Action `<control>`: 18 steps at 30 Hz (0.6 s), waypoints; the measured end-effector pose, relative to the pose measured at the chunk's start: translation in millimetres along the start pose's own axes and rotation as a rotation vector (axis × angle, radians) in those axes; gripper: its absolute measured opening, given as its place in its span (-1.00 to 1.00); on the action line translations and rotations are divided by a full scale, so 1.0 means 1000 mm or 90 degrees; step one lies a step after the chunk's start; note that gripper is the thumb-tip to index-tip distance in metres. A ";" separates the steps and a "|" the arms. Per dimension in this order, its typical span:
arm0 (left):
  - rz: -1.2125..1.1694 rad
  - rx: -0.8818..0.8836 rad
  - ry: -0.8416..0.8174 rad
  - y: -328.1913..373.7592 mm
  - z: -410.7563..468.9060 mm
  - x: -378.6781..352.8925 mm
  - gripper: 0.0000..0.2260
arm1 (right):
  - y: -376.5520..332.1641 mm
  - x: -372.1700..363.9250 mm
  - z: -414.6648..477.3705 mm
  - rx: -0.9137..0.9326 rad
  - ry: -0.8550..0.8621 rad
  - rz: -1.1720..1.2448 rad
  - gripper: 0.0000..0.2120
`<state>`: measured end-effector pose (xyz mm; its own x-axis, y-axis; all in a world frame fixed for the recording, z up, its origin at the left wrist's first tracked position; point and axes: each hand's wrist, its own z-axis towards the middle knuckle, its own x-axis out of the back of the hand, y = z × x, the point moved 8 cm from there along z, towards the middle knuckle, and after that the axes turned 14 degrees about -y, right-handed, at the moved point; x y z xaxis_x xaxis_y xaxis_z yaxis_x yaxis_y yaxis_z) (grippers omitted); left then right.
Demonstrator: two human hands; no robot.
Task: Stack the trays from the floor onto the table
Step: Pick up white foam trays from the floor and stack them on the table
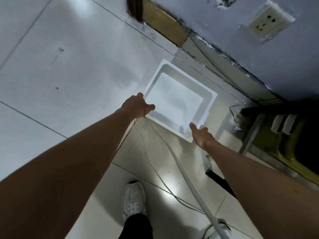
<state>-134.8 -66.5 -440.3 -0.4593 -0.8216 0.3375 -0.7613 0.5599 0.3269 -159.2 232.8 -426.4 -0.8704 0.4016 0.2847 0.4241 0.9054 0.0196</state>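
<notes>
Nearest, at 6 o'clock: a white shoe [133, 200] on beige floor tiles [155, 213], with a thick grey hose [186, 183] and a thin cable [151, 163] running past it toward 12 o'clock. Farther out, both bare forearms stretched toward the centre. Left hand [138, 106] just left of centre, grasping the near-left corner of the tray [176, 99], thumb hooked over the rim and into the well. Right hand [202, 135] at about 4 o'clock from centre, released, palm up and fingers spread, just beside the tray's near-right corner and holding nothing. White, square and empty, the tray lies between the two hands, overlapping in view the right edge of the white table [51, 66], which fills the frame from 8 to 11 o'clock, with floor tiles on its other side. Hard to tell from this angle whether resting low or already lifted. Beyond, from 12 to 2 o'clock: a strip of wood [164, 26] at the base of a grey wall [250, 54], and a wall socket [271, 21] at 1 o'clock. Reads as the carry step for one tray, held on one side only. Calls next for closing the right hand on the near-right rim to level the load, then swinging it toward 9 o'clock and setting it flat on the table, with feet kept off the hose and cable.
</notes>
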 end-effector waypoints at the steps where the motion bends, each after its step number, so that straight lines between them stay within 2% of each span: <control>1: 0.004 -0.005 -0.001 -0.003 0.006 -0.001 -0.36 | 0.000 -0.003 0.005 -0.003 -0.008 0.024 -0.20; 6: 0.007 -0.011 0.012 -0.006 0.030 0.002 -0.37 | 0.007 -0.007 0.047 -0.006 -0.023 0.134 -0.26; 7: 0.002 -0.016 0.001 -0.006 0.034 0.001 -0.42 | 0.009 -0.010 0.054 0.000 -0.029 0.159 -0.36; 9: -0.007 -0.022 -0.018 -0.007 0.041 -0.002 -0.49 | 0.007 -0.011 0.057 0.010 -0.032 0.192 -0.70; 11: -0.004 -0.014 -0.025 -0.010 0.046 -0.005 -0.53 | 0.008 -0.009 0.065 0.004 -0.021 0.205 -0.87; 12: -0.001 -0.010 -0.025 -0.011 0.049 -0.006 -0.54 | 0.007 -0.008 0.069 0.004 -0.016 0.220 -0.85; 15: 0.005 0.018 -0.030 -0.019 0.055 -0.012 -0.52 | 0.006 -0.011 0.078 -0.001 -0.032 0.287 -0.61; 16: 0.004 0.030 -0.025 -0.020 0.056 -0.014 -0.51 | 0.007 -0.012 0.080 -0.007 -0.037 0.297 -0.59; 18: 0.006 0.046 0.009 -0.022 0.056 -0.015 -0.49 | 0.007 -0.012 0.078 -0.011 -0.025 0.299 -0.70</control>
<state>-137.3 -72.6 -501.7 -0.4599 -0.8149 0.3527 -0.7886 0.5574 0.2595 -165.2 245.6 -504.8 -0.5923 0.7719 0.2309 0.7777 0.6227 -0.0866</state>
